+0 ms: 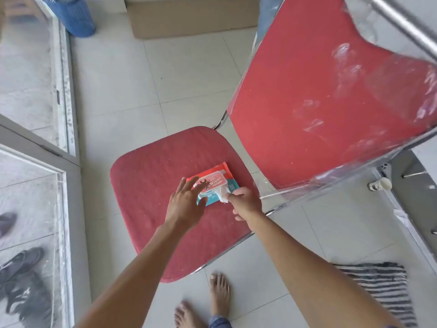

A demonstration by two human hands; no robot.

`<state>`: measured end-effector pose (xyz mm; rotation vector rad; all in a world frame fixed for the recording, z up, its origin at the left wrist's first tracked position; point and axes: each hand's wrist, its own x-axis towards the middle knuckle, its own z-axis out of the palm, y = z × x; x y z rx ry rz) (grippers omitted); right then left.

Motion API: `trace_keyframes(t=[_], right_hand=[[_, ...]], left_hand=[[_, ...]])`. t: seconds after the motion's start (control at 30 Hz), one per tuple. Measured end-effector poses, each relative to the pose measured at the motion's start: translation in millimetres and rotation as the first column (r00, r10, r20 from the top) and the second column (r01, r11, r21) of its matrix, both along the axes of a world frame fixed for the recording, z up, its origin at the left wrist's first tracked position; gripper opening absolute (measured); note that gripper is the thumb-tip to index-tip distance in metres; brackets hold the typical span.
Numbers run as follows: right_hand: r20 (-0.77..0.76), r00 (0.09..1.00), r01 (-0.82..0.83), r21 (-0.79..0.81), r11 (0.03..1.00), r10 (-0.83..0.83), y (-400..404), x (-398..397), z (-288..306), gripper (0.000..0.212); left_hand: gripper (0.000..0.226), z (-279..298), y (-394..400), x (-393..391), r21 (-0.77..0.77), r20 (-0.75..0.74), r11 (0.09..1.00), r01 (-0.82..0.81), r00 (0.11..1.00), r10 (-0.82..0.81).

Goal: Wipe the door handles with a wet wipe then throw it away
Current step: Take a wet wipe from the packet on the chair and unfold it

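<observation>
A red and teal pack of wet wipes [214, 179] lies on the red chair seat [151, 192], its white lid flipped up. My left hand [186, 203] rests flat on the pack's near left end with straight fingers. My right hand [244, 201] pinches a white wet wipe [223, 195] that sticks out of the pack's opening. No door handle is in view.
The chair's red backrest [319, 102] wrapped in clear plastic rises at the right. A glass door frame [68, 150] runs along the left, with shoes [19, 263] behind it. A blue basket [75, 15] and a cardboard box [189, 17] stand at the back. A striped cloth [378, 287] lies on the floor.
</observation>
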<state>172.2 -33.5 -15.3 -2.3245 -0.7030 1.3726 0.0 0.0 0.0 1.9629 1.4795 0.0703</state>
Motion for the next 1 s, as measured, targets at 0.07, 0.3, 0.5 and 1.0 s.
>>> trace_keyframes(t=[0.07,0.3,0.5,1.0], right_hand=[[0.074,0.997,-0.01,0.022,1.0,0.008,4.5,-2.7,-4.0,0.038],[0.145,0.989,-0.013,0.064,0.998,0.004,6.7,-9.3,-11.8,0.034],[0.136,0.99,-0.051,0.107,0.993,0.037,6.6,-4.8,-11.9,0.018],[-0.05,0.99,0.139,0.309,0.941,-0.13,-22.4,-5.4,14.6,0.028]], left_hand=[[0.054,-7.6,0.4,4.1,-0.021,-0.033,1.0,0.016,0.999,-0.017],[0.061,-21.8,1.0,16.4,-0.01,-0.101,1.0,-0.024,0.995,0.023],[0.056,-27.9,4.2,22.9,-0.026,-0.183,0.999,-0.018,0.983,0.013],[0.056,-21.1,11.1,29.8,-0.122,-0.241,0.992,-0.019,0.97,-0.011]])
